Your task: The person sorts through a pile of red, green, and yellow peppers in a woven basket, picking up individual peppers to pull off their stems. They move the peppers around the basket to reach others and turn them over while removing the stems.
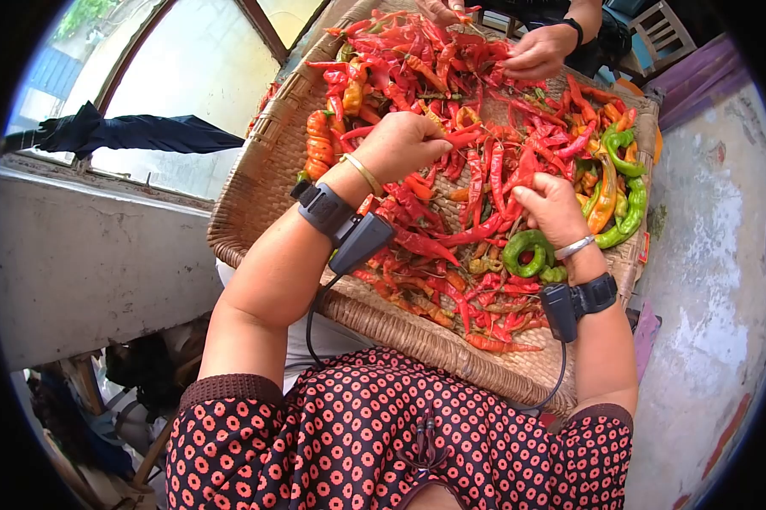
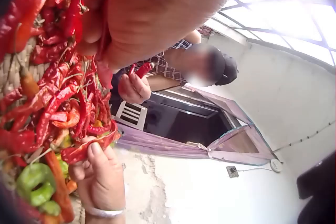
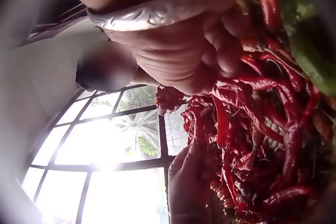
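Red peppers [image 1: 417, 246] lie heaped in a large woven basket [image 1: 255, 200]. Over the pile's left-middle part is the left hand [image 1: 400, 146], its fingers curled; in the left wrist view this hand [image 2: 163, 19] pinches a red pepper [image 2: 105, 74]. Farther right, the right hand [image 1: 557, 208] grips a wrinkled red pepper [image 1: 526, 168] between thumb and fingers, just above a curled green pepper [image 1: 512, 255]. From the left wrist too, the right hand [image 2: 105, 179] shows its thumb on that pepper [image 2: 79, 153]. The right wrist view hides the right hand's [image 3: 168, 50] fingertips partly.
Another person's hands [image 1: 540, 51] work over the basket's far side. Green and orange peppers [image 1: 629, 187] lie along its right side. A dark folded umbrella [image 1: 153, 133] juts out by the window at left. A pale wall [image 1: 706, 221] stands at right.
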A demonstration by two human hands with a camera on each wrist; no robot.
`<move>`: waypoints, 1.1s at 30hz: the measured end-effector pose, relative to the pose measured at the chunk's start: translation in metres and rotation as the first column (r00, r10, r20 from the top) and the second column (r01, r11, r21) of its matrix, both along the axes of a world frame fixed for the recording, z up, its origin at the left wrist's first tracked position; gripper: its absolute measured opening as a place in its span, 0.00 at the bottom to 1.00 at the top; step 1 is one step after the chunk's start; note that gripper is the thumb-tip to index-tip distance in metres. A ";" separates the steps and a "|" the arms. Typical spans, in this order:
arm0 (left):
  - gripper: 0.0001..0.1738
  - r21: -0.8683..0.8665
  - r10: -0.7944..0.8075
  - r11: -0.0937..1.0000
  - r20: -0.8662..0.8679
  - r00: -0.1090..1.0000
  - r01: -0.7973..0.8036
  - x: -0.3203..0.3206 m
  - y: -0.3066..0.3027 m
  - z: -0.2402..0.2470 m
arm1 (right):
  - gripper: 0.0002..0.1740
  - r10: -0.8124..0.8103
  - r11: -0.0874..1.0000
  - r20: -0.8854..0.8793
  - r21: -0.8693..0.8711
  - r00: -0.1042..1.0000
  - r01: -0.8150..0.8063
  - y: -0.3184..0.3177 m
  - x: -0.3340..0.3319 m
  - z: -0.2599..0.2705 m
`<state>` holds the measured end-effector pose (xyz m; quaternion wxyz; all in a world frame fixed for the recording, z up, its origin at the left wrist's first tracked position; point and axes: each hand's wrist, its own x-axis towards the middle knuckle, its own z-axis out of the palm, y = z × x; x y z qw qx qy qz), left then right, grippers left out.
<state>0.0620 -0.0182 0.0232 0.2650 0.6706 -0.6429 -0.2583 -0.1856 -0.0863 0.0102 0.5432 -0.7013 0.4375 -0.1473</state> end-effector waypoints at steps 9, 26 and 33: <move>0.27 -0.443 -0.320 0.874 -0.214 0.923 0.201 -0.037 -0.007 -0.023 | 0.22 -0.361 0.928 0.363 0.229 0.859 0.294 -0.009 -0.004 0.010; 0.10 -0.118 -0.082 0.979 0.511 0.855 0.165 -0.013 -0.005 -0.030 | 0.15 0.332 0.512 -0.605 -0.529 0.724 -0.677 0.049 0.020 -0.011; 0.16 -0.225 0.068 0.973 0.504 0.861 0.055 -0.005 -0.005 -0.036 | 0.07 0.290 0.406 -0.605 -0.624 0.742 -0.668 0.047 0.023 -0.015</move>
